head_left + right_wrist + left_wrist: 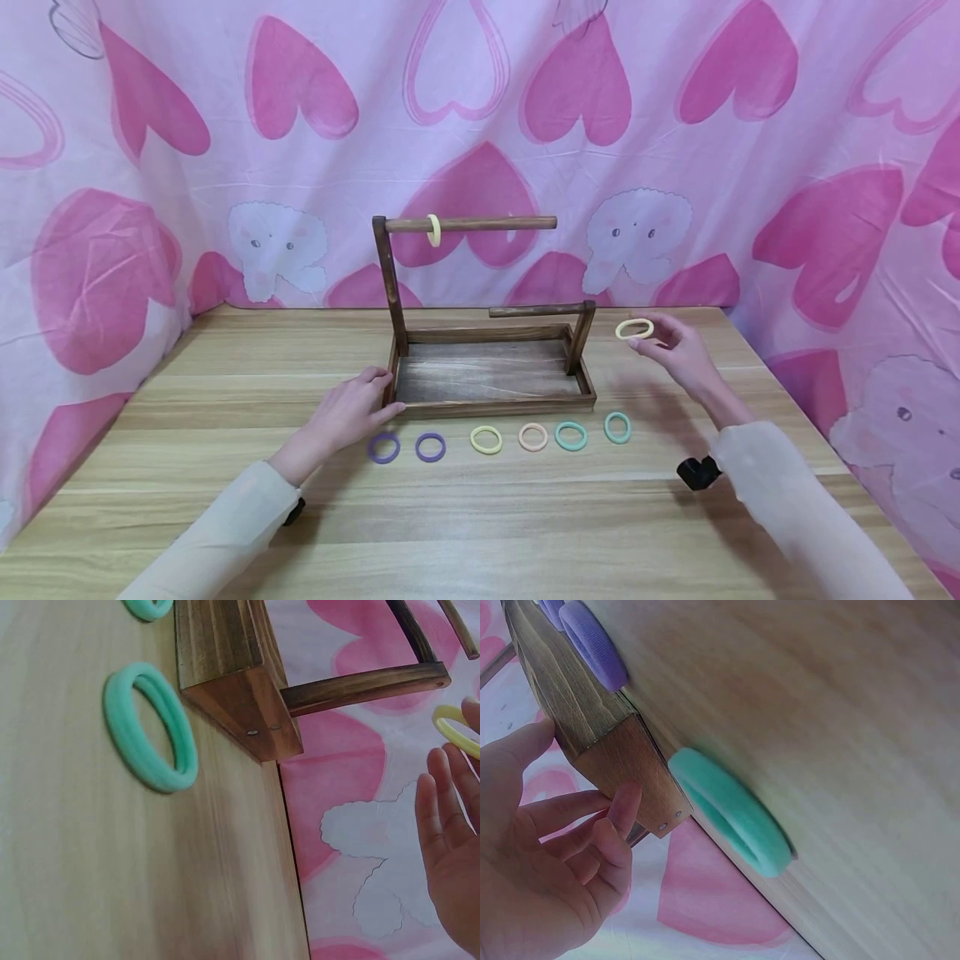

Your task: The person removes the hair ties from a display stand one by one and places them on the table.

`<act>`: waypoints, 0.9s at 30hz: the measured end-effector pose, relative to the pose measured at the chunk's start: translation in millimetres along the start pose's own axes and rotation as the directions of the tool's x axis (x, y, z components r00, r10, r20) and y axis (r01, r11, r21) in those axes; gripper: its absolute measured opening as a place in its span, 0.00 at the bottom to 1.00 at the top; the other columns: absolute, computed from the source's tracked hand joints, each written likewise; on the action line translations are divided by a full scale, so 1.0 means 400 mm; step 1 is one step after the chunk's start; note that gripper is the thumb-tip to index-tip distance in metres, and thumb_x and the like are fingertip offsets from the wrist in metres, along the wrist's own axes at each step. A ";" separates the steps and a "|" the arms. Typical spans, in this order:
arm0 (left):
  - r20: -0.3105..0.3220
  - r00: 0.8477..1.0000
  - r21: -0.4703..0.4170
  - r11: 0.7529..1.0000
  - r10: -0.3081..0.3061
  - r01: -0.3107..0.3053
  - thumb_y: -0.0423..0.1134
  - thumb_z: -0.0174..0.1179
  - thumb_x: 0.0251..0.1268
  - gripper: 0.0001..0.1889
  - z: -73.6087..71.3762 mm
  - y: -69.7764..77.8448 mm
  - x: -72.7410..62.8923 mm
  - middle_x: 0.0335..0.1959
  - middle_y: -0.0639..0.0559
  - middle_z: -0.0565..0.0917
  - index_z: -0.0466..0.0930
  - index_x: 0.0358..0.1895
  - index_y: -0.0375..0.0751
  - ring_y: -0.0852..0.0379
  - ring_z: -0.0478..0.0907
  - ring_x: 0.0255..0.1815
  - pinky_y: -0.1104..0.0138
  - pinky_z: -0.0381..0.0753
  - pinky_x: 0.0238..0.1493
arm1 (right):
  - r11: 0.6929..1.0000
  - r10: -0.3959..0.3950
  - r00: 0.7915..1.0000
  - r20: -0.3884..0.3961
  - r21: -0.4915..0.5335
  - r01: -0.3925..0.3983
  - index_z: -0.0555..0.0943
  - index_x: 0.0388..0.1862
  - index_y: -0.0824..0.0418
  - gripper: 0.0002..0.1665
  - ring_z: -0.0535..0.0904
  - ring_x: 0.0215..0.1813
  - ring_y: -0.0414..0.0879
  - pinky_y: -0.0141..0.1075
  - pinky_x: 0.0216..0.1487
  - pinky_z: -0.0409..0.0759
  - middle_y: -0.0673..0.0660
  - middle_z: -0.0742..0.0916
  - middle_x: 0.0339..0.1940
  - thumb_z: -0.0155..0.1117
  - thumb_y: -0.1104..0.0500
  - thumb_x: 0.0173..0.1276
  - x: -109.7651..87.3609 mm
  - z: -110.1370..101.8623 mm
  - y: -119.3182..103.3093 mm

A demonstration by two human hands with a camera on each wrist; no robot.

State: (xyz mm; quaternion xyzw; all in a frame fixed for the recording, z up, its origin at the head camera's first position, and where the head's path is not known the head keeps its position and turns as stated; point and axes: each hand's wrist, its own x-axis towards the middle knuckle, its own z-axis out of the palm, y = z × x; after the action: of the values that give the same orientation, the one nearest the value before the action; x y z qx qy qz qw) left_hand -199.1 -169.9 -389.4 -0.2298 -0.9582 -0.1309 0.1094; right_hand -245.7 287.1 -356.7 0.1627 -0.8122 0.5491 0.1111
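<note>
My left hand [347, 410] holds the left end of a dark wooden rack [487, 408], thumb at the front edge and fingers against the end board. A yellow hair tie [634, 322] is pinched in my right hand [686, 357], raised beyond the rack's right end. Another yellow hair tie [434, 237] hangs on the rack's tall upper bar [495, 223]. The shorter lower bar [536, 312] points left from the right post and bears nothing. In the left wrist view, a teal hair tie [735, 810] lies beside the rack's left end; the head view hides it.
Before the rack lies a row of hair ties: two purple, the nearer-left one [384, 462] close to my left hand, then yellow [486, 452], peach [532, 449] and two teal, one [617, 442] furthest right. A pink heart-print curtain [465, 167] rises behind the table [480, 533].
</note>
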 end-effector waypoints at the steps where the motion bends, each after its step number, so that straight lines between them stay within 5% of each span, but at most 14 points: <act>1: -0.004 1.000 0.004 1.000 0.002 -0.002 0.50 0.60 0.54 0.28 0.000 0.000 0.000 0.47 0.39 0.74 0.73 0.50 0.27 0.41 0.75 0.41 0.53 0.75 0.39 | 1.000 0.010 1.000 0.020 -0.002 -0.010 0.72 0.53 0.68 0.24 0.78 0.39 0.40 0.28 0.35 0.76 0.52 0.81 0.39 0.63 0.62 0.57 -0.005 -0.003 0.003; 18: 0.008 1.000 0.003 1.000 -0.013 0.013 0.51 0.58 0.55 0.28 -0.003 0.004 -0.001 0.48 0.40 0.74 0.73 0.50 0.28 0.42 0.75 0.41 0.54 0.76 0.37 | 0.993 0.105 0.963 0.249 0.030 -0.116 0.66 0.58 0.69 0.26 0.75 0.45 0.38 0.28 0.43 0.74 0.67 0.77 0.47 0.58 0.62 0.62 -0.081 -0.057 0.063; 27: 0.013 1.000 0.012 1.000 -0.007 0.007 0.50 0.59 0.55 0.28 -0.003 0.002 0.000 0.48 0.39 0.74 0.73 0.50 0.28 0.41 0.75 0.41 0.53 0.76 0.37 | 0.986 0.157 0.939 0.305 0.006 -0.166 0.65 0.59 0.70 0.27 0.75 0.45 0.41 0.33 0.44 0.74 0.59 0.79 0.47 0.58 0.62 0.61 -0.112 -0.082 0.093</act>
State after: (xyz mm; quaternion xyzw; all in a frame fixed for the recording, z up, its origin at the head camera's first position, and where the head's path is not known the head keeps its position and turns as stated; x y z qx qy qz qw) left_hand -198.4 -169.7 -388.3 -0.2265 -0.9604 -0.1243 0.1042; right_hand -218.9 336.6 -392.4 0.1797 -0.8214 0.5375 -0.0631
